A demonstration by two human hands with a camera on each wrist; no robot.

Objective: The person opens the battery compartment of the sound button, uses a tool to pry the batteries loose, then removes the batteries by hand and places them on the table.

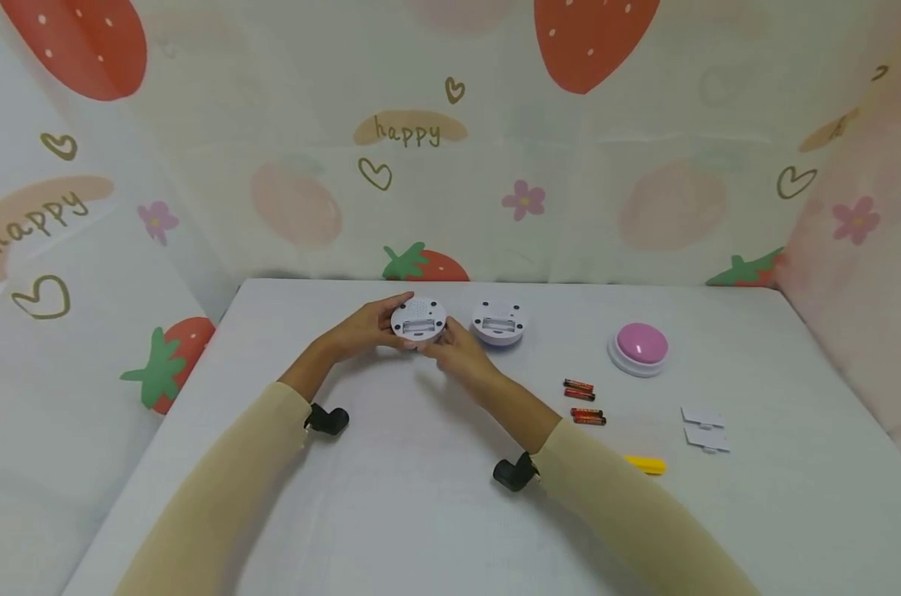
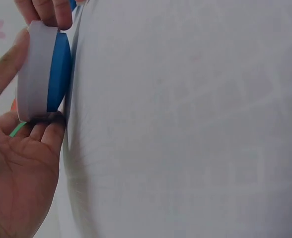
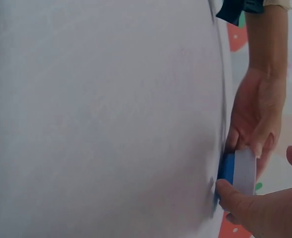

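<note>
A round white push button with a blue top [image 2: 60, 72] is held upside down just over the table. Its white underside [image 1: 418, 311], with an uncovered battery slot, faces up in the head view. My left hand [image 1: 364, 324] grips its left side, the thumb and fingers around the rim. At the right rim my right hand [image 1: 461, 356] holds it too, fingertips on the edge in both wrist views. Close by on the right lies a second upturned button [image 1: 498, 323], also with its battery slot uncovered.
A white button with a pink top [image 1: 642, 344] stands upright at the right. Several small red-and-black batteries [image 1: 585, 395] lie in pairs. Two white battery covers [image 1: 704, 418] are farther right. A yellow object [image 1: 647, 465] is partly hidden by my right sleeve. Printed cloth surrounds the white table [image 1: 391, 513].
</note>
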